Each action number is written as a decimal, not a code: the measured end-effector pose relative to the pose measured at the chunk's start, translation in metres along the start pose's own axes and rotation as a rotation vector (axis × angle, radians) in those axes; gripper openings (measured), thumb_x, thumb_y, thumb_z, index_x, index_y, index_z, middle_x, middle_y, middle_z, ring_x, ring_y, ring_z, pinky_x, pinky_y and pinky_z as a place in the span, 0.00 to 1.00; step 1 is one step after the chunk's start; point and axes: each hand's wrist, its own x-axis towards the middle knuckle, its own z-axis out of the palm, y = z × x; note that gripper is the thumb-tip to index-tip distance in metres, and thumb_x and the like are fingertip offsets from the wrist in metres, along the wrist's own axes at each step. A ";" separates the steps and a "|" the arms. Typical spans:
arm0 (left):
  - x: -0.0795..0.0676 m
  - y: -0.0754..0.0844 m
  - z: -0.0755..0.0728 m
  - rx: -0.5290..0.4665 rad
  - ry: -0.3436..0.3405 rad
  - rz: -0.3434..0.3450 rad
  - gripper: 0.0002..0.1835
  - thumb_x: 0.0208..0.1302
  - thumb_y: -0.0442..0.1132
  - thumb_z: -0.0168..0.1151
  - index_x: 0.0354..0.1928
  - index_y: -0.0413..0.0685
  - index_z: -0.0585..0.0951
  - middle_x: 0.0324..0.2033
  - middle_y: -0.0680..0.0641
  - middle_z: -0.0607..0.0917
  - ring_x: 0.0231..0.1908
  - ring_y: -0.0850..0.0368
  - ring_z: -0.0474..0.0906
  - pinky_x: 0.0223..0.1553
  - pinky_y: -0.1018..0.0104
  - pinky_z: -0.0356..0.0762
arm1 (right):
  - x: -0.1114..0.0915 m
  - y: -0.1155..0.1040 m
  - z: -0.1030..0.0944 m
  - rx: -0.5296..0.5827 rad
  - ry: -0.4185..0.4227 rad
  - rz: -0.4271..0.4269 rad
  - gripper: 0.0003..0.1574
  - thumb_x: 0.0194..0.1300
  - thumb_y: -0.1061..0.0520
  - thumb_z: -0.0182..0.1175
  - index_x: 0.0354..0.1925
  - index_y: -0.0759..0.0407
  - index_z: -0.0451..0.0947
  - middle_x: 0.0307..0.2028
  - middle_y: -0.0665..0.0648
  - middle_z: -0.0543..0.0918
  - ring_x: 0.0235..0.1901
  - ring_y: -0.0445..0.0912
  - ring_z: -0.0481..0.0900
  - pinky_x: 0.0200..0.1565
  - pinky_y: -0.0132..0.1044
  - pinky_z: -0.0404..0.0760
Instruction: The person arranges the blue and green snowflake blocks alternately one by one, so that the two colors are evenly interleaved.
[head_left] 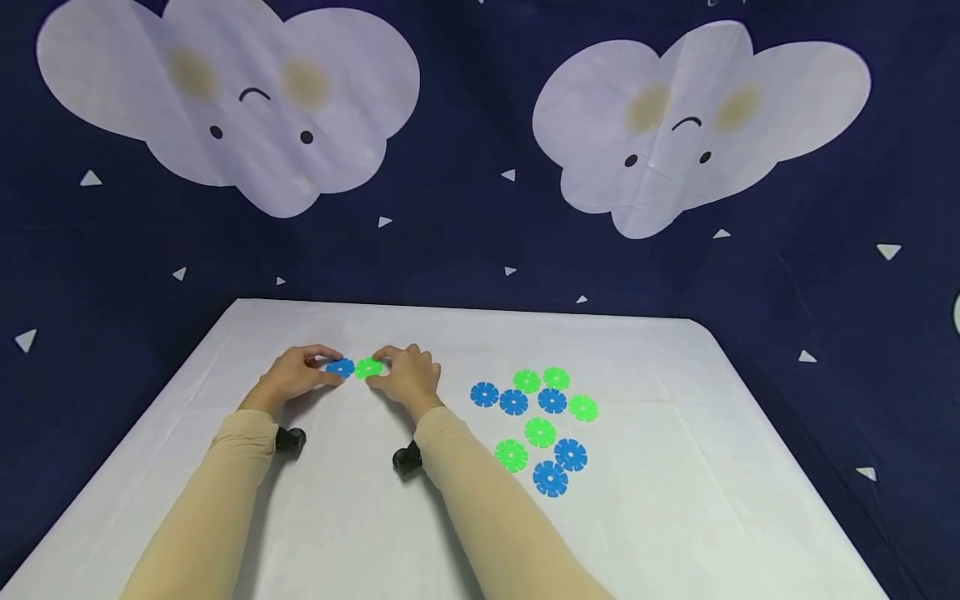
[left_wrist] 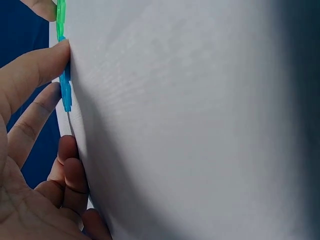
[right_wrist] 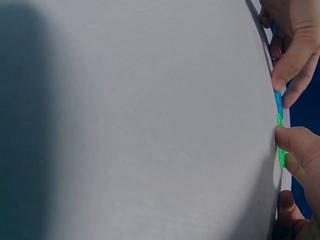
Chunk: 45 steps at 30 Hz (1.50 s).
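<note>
Near the far left of the table, my left hand (head_left: 294, 372) pinches a blue notched disc (head_left: 342, 367) between thumb and index finger. Just right of it my right hand (head_left: 409, 377) pinches a green notched disc (head_left: 367, 368) by its edge. The two discs lie flat, edge to edge, low over the white cloth. In the left wrist view the blue disc (left_wrist: 66, 92) appears edge-on, meeting the green disc (left_wrist: 61, 20) at its upper end. From the right wrist the green disc (right_wrist: 281, 150) sits between thumb and finger, against the blue one (right_wrist: 278, 102).
Several loose discs lie on the right of the white table (head_left: 712, 467), among them a blue disc (head_left: 551, 479) and a green disc (head_left: 540, 432). My right forearm (head_left: 495, 508) reaches past this group. A dark blue curtain (head_left: 465, 250) with clouds hangs behind the table.
</note>
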 end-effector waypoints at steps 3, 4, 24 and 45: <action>0.001 0.000 0.000 0.011 0.005 0.014 0.32 0.64 0.48 0.75 0.69 0.47 0.80 0.62 0.28 0.77 0.61 0.31 0.71 0.65 0.13 0.55 | 0.001 0.002 0.000 -0.002 -0.003 -0.005 0.30 0.65 0.31 0.73 0.64 0.28 0.83 0.57 0.54 0.83 0.56 0.51 0.79 0.52 0.42 0.74; 0.001 0.000 0.000 0.013 0.007 0.017 0.32 0.64 0.48 0.75 0.68 0.47 0.81 0.62 0.28 0.77 0.61 0.31 0.72 0.65 0.13 0.56 | 0.001 0.003 0.000 -0.003 -0.007 -0.008 0.31 0.65 0.31 0.73 0.65 0.28 0.83 0.57 0.53 0.83 0.56 0.51 0.79 0.53 0.42 0.74; 0.002 0.016 0.002 0.055 0.018 0.099 0.33 0.60 0.45 0.79 0.66 0.42 0.81 0.53 0.34 0.80 0.52 0.40 0.75 0.58 0.37 0.74 | 0.021 0.056 -0.057 0.329 -0.297 -0.189 0.26 0.70 0.49 0.73 0.63 0.51 0.83 0.49 0.53 0.85 0.45 0.43 0.79 0.48 0.36 0.81; 0.012 0.028 0.013 0.139 -0.046 0.236 0.33 0.60 0.45 0.81 0.65 0.39 0.84 0.72 0.28 0.76 0.74 0.26 0.68 0.76 0.30 0.65 | 0.009 0.125 -0.114 0.049 -0.445 -0.227 0.25 0.63 0.52 0.79 0.57 0.51 0.86 0.55 0.56 0.87 0.54 0.50 0.83 0.65 0.49 0.81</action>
